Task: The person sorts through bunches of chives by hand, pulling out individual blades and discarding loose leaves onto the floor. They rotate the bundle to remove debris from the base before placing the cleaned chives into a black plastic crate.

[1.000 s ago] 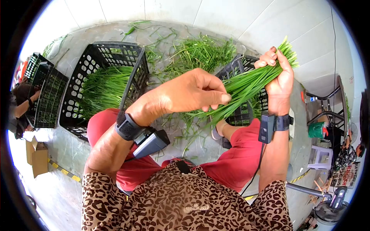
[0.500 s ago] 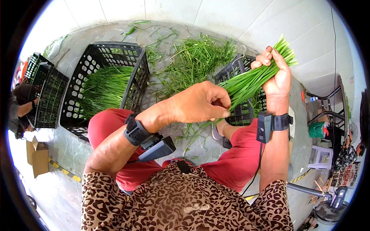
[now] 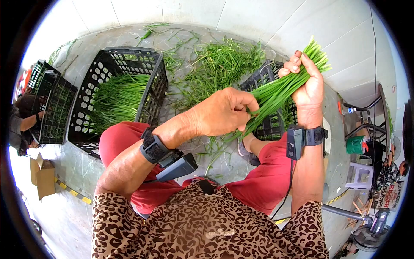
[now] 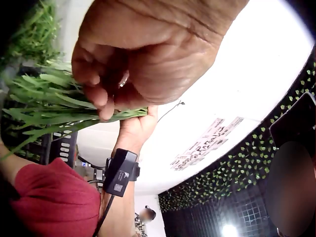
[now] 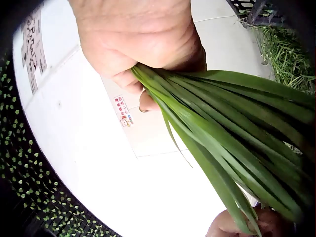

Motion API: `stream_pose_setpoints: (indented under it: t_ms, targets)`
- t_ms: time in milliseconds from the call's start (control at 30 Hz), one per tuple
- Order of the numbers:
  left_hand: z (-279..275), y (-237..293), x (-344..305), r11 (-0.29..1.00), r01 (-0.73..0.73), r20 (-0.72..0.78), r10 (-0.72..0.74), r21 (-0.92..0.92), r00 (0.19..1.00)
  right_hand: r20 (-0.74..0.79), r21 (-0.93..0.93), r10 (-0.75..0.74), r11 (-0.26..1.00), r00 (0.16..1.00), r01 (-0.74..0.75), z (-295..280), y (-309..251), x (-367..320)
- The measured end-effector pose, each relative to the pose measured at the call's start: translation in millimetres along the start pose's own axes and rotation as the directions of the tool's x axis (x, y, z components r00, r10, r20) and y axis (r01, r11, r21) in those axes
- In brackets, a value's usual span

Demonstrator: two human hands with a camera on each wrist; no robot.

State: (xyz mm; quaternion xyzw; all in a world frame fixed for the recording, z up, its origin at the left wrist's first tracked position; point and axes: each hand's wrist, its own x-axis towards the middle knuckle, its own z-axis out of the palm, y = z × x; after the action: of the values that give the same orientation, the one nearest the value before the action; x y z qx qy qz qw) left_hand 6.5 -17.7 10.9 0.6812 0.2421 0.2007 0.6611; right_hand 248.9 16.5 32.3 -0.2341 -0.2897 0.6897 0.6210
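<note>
My right hand [image 3: 309, 88] grips a bundle of garlic chives [image 3: 276, 93] near its pale cut ends, which point up and away toward the wall. The leaves slope down left toward my left hand [image 3: 222, 112], whose thumb and forefinger pinch some leaves along the bundle's near edge. In the left wrist view, the curled fingertips [image 4: 104, 106] are right at the flat green leaves [image 4: 54, 106]. The right wrist view shows the leaves [image 5: 217, 123] fanning out from my right fist, with part of my left hand at the lower right.
A black crate [image 3: 157, 88] with neatly laid chives stands on the left. Another black crate [image 3: 271, 125] is behind the bundle. Loose greens [image 3: 215, 64] lie heaped on the floor between them. A cardboard box [image 3: 42, 177] and a person's arm [image 3: 30, 122] are at far left.
My left hand dipped, then rose slightly, its thumb drawing in against the leaves. My right hand has shifted a little to the left with the bundle.
</note>
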Motion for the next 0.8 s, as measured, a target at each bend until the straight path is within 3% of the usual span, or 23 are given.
stream_pose_setpoints:
  t_ms: [233, 533, 633, 733, 800]
  targets:
    - [-2.4, -5.4, 1.1, 0.998, -0.067, -0.022, 0.066, -0.017, 0.998, 0.026, -0.04, 0.014, 0.999, 1.0, -0.013, -1.3, 3.6, 0.8]
    - [-5.0, 2.2, -0.4, 0.995, -0.043, -0.018, 0.045, 0.091, 0.999, -0.016, -0.095, 0.034, 0.995, 0.999, -0.035, 0.8, 6.0, 0.7]
    - [-6.0, -10.2, 2.5, 0.978, -0.152, 0.032, 0.149, 0.144, 0.988, -0.027, -0.077, 0.02, 0.997, 0.999, -0.022, -2.8, 3.6, 3.1]
    - [-2.6, -12.9, -0.7, 0.93, -0.196, 0.047, 0.191, 0.312, 0.981, -0.051, -0.04, -0.005, 0.999, 0.999, 0.003, -12.5, -1.9, 5.2]
    - [-5.9, -2.7, -5.5, 0.864, -0.094, 0.028, 0.092, 0.494, 0.995, -0.076, -0.046, -0.024, 0.999, 0.997, 0.021, -17.0, -4.1, 5.8]
